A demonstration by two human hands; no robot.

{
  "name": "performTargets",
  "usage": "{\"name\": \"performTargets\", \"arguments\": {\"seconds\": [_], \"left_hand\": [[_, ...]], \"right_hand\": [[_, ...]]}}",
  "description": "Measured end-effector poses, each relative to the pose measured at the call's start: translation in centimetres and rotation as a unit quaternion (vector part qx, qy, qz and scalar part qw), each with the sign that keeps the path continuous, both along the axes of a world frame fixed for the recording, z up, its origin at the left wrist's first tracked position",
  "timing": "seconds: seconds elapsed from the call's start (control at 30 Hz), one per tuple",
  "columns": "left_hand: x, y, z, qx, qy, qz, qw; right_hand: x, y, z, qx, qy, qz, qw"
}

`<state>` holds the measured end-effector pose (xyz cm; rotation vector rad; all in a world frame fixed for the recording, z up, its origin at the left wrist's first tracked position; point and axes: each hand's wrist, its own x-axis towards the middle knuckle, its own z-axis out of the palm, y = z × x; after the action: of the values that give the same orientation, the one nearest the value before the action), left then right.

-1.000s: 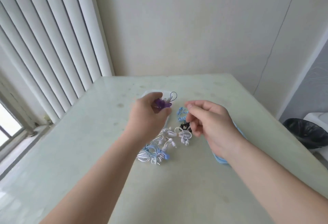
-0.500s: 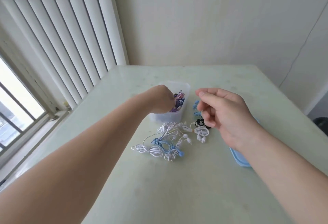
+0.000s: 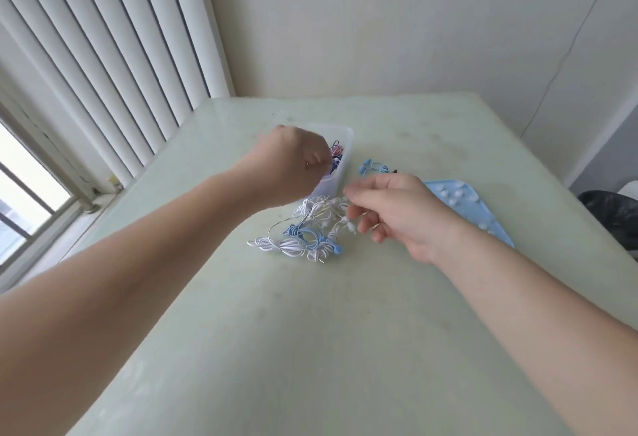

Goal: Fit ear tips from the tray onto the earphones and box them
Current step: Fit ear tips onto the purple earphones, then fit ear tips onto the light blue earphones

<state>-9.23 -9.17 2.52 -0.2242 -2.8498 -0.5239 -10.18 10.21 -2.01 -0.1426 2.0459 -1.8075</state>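
My left hand (image 3: 290, 162) reaches into a translucent plastic box (image 3: 345, 138) that holds pink, purple and blue earphones (image 3: 335, 153). Its fingers curl down over them, and whether they grip one is hidden. My right hand (image 3: 393, 211) hovers blurred, with loosely curled fingers, just right of a tangled pile of white and blue earphones (image 3: 303, 232) on the table; nothing shows in it. A light blue tray (image 3: 490, 225) with small white ear tips (image 3: 455, 197) lies to the right, partly behind my right wrist. One more blue earphone (image 3: 373, 167) lies beyond my right hand.
The pale green table (image 3: 310, 349) runs to a wall at the back. Vertical blinds (image 3: 103, 55) and a window stand at the left. A black-lined bin (image 3: 611, 207) sits off the table's right edge.
My left hand carried a purple earphone from mid-air into the box and stays there. My right hand dropped lower toward the white pile. The camera view shifted left.
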Motion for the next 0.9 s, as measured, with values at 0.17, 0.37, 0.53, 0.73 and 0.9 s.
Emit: {"name": "performTargets", "arguments": {"seconds": [0.17, 0.37, 0.53, 0.73, 0.9], "left_hand": [[4.2, -0.5, -1.7, -0.127, -0.184, -0.067, 0.972], [4.6, -1.2, -3.9, -0.088, -0.186, -0.032, 0.978], [4.8, -1.5, -1.5, -0.02, -0.163, 0.029, 0.986], [4.5, -2.5, 2.7, -0.007, -0.148, 0.034, 0.988], [4.8, -1.6, 5.2, 0.006, -0.133, 0.023, 0.991]], "right_hand": [[1.6, 0.4, -0.5, 0.039, 0.005, 0.034, 0.999], [3.1, 0.9, -0.4, 0.064, 0.027, 0.045, 0.997], [3.8, 1.2, -0.9, 0.054, 0.019, 0.034, 0.998], [4.4, 1.5, -0.2, -0.025, -0.03, 0.004, 0.999], [4.9, 1.4, 0.7, -0.038, -0.025, 0.011, 0.999]]}}
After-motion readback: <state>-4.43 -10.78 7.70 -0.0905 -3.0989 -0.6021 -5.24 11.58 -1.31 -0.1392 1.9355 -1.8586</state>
